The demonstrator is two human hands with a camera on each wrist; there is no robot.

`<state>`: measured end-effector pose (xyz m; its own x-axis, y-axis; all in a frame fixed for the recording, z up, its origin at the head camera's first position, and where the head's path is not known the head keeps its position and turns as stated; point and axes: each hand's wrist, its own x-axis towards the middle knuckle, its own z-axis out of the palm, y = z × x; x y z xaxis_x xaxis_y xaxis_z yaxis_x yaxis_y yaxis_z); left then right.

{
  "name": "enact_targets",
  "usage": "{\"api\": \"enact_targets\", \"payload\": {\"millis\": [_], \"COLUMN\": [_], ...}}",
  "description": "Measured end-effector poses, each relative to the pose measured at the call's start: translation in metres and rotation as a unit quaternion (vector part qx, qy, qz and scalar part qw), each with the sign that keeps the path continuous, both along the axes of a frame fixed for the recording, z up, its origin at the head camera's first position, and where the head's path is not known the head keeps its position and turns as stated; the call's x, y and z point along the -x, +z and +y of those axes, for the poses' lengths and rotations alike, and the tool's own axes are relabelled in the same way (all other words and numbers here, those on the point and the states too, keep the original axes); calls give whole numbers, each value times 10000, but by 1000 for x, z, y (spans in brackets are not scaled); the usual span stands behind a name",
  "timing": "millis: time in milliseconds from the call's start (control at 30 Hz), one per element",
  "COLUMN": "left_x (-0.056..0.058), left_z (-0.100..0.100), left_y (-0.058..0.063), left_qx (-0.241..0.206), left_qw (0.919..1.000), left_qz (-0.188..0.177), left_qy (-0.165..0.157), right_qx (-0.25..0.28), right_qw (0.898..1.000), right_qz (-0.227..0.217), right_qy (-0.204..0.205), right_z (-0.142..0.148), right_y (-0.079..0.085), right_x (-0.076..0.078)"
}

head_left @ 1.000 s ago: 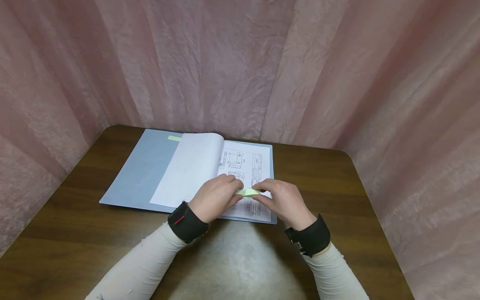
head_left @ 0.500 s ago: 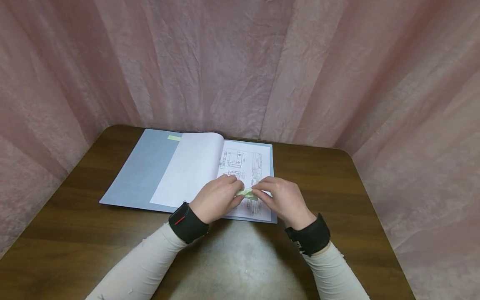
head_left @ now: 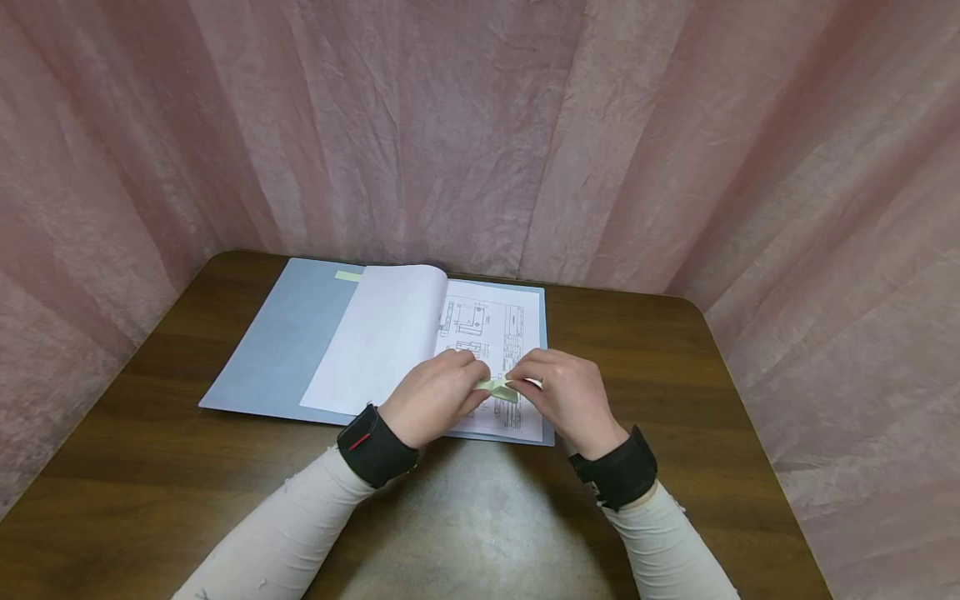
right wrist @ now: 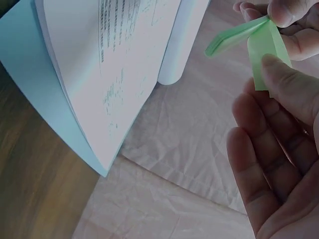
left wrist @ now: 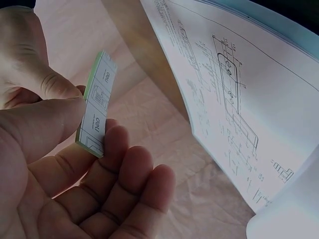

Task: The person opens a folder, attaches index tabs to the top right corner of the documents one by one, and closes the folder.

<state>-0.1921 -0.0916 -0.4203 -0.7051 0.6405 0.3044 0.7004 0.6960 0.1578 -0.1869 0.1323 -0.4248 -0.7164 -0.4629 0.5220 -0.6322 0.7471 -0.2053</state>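
Note:
A small pad of light green sticky notes (head_left: 504, 390) hangs over the open folder, between both hands. My left hand (head_left: 437, 392) pinches one end of it between thumb and fingers. My right hand (head_left: 564, 396) pinches a lifted green sheet (right wrist: 259, 47). In the right wrist view that sheet stands away from the rest of the pad (right wrist: 232, 37), joined near the left hand's fingertips. The left wrist view shows the pad's printed backing (left wrist: 99, 102). Beneath the hands lies a printed drawing page (head_left: 491, 321), partly covered by them.
The blue-grey folder (head_left: 277, 342) lies open on the brown table (head_left: 622, 350). A blank white page (head_left: 375, 333) is turned over to the left. A green sticky strip (head_left: 348, 276) shows at that page's upper edge. Pink curtains (head_left: 480, 142) surround the table.
The right hand has raised a sheet of the green pad, which earlier looked flat between the hands. The left hand has stayed almost in place, still holding the pad.

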Motion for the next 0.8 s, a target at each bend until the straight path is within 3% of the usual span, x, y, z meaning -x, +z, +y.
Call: {"api": "enact_targets", "payload": {"millis": [233,533,800], "left_x": [-1,-1,-2], "left_z": [0,1,1], "left_y": [0,-2,-2], "left_qx": [66,155,198], "left_qw": [10000,9999,9998], "left_qz": [-7,52,19], "left_qy": [-16,20,53], "right_qx": [266,224,118], "right_qw": [9994,9988,9993], "right_qz": [-219,-438,-360], "right_qy": [33,33,56], "right_z": [-1,-2,-2], "right_y": [0,-2,-2], "right_x": [-1,-1,-1]}}
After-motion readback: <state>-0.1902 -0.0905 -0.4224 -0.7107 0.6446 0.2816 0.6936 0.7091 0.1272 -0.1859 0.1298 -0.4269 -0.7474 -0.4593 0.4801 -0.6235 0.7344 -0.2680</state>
